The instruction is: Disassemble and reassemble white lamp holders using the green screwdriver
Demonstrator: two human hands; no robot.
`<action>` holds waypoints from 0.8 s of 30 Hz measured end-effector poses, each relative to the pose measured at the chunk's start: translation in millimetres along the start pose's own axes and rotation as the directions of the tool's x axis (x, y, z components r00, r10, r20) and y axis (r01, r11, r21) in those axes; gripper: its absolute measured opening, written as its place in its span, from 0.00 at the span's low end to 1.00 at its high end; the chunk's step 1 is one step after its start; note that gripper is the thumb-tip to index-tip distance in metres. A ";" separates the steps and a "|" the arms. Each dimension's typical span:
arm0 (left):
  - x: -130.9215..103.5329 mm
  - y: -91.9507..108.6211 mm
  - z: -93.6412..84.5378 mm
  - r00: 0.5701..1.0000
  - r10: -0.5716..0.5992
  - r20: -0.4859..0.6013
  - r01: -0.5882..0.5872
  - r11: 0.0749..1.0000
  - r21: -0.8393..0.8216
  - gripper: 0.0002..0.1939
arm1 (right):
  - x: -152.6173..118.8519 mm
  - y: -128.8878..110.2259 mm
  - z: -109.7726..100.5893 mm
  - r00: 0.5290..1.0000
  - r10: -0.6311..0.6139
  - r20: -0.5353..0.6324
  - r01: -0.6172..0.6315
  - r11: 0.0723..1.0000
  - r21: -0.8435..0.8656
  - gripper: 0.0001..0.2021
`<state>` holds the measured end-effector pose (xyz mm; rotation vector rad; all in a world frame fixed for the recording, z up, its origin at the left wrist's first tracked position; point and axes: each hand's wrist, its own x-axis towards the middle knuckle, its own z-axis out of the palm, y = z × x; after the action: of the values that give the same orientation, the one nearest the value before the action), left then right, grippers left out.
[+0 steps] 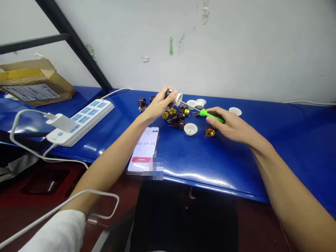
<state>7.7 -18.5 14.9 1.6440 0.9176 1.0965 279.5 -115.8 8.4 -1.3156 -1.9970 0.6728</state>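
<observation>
My left hand (156,106) is closed around a dark brown plug piece (168,93) with a white flared cup (179,99) at its right end. In my right hand (229,123) is a screwdriver (203,112) with a green handle. Its metal shaft points left, into the mouth of the white cup; the tip is hidden there. Below and between the hands lie several brown plug pieces (181,125) with metal prongs. Brass threaded rings (172,112) are scattered among them, and another brass ring (210,132) lies nearer me. A loose white cup (190,129) rests face up on the blue table (183,157).
A phone (144,154) showing a timer lies at the table's front edge, by my left forearm. Left of it stands a white power strip (84,119) with a plugged-in charger (63,122) and trailing cable. A cardboard box (34,84) sits far left; a white wall (236,52) rises behind.
</observation>
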 end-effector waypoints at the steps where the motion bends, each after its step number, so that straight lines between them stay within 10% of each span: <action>1: -0.2 1.4 0.7 1.000 -0.017 -0.014 0.017 1.000 -0.006 0.19 | 0.2 0.1 1.3 1.000 0.009 0.027 -0.009 1.000 -0.001 0.18; 5: -1.3 4.2 3.5 0.998 -0.051 -0.027 0.051 0.998 -0.021 0.16 | -0.3 0.5 1.4 0.997 0.047 0.066 -0.047 0.999 0.009 0.22; 12: -1.3 0.9 4.0 0.999 -0.039 -0.006 0.039 0.999 -0.012 0.14 | 0.8 7.0 -1.3 0.975 -0.079 -0.210 0.050 0.989 -0.141 0.14; 24: -1.4 1.9 2.9 0.999 -0.050 0.004 0.050 0.999 -0.005 0.17 | -3.6 -6.0 -4.6 0.997 -0.021 -0.078 0.010 0.990 -0.139 0.14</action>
<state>10.1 -21.2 15.8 1.6104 0.9480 1.0599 280.3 -121.1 14.9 -1.3839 -2.0176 0.4736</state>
